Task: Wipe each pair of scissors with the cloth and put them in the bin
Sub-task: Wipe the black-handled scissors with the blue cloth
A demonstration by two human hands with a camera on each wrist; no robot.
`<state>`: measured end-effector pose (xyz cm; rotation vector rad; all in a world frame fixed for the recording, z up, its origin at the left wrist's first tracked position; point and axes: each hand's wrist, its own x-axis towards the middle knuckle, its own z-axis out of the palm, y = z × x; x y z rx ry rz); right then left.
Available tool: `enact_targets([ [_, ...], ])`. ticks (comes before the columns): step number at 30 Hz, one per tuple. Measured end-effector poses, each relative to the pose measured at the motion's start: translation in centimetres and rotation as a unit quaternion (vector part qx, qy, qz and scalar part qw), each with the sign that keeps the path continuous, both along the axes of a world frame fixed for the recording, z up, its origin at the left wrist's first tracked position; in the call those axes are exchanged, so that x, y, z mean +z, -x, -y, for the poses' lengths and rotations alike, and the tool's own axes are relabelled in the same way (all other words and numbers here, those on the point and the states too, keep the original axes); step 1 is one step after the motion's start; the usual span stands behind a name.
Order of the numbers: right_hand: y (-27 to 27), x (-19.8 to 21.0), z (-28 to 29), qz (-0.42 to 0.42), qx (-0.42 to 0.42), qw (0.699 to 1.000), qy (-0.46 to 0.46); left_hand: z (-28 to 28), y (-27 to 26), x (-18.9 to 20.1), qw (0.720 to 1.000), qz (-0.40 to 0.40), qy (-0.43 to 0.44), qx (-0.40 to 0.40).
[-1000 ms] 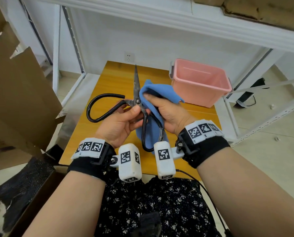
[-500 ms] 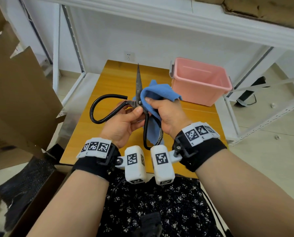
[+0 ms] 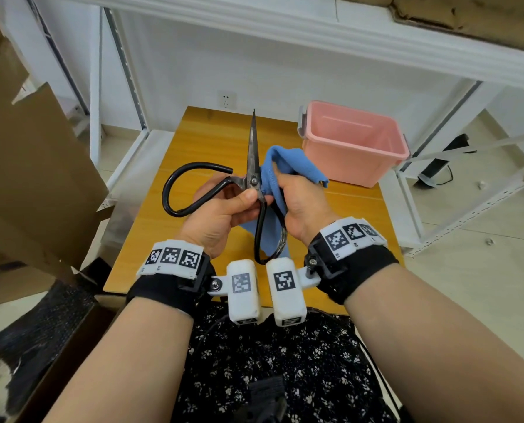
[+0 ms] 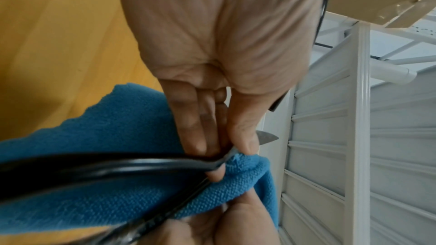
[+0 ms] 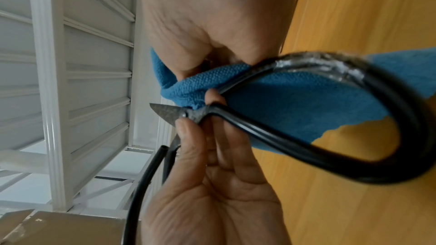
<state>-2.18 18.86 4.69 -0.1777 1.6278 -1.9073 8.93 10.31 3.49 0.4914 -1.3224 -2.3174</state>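
Large black-handled scissors (image 3: pixel 252 160) stand blades-up over the wooden table (image 3: pixel 193 141), blades together. My left hand (image 3: pixel 224 209) pinches them at the pivot, thumb on top. My right hand (image 3: pixel 297 199) grips a blue cloth (image 3: pixel 285 161) bunched against the scissors just right of the pivot, with the cloth hanging behind the lower handle loop. In the left wrist view the left hand (image 4: pixel 226 148) pinches the scissors (image 4: pixel 118 167) against the cloth (image 4: pixel 106 131). The right wrist view shows the cloth (image 5: pixel 283 96), the scissors (image 5: pixel 188 115) and the right hand (image 5: pixel 188 47). The pink bin (image 3: pixel 352 145) looks empty.
Cardboard sheets (image 3: pixel 25 148) lean at the left beside the table. White metal shelving (image 3: pixel 285 29) runs overhead and along the right. A wall socket (image 3: pixel 227 99) sits behind the table. A dark bag (image 3: pixel 41 331) lies on the floor at lower left.
Both hands and the scissors drew slightly closer together; the right hand with the cloth shifted in toward the pivot, bunching the cloth more beside the blades.
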Motion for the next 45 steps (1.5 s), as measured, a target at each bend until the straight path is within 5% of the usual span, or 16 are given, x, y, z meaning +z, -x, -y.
enact_targets([
  [15,0.1,0.4,-0.2,-0.033,-0.031,0.999,-0.013,-0.6,-0.2,0.7,1.000,-0.017,-0.013,0.011],
  [22,0.0,0.5,-1.0,0.039,0.036,0.997,0.047,-0.4,0.2,0.6,1.000,0.003,-0.001,0.028],
  [27,-0.5,1.0,-1.0,-0.016,0.067,0.997,0.039,-0.1,0.2,0.4,0.999,0.008,-0.014,0.046],
  [45,0.3,0.8,-0.2,-0.004,-0.045,0.999,0.003,0.1,0.3,-0.3,0.999,0.030,-0.020,0.022],
])
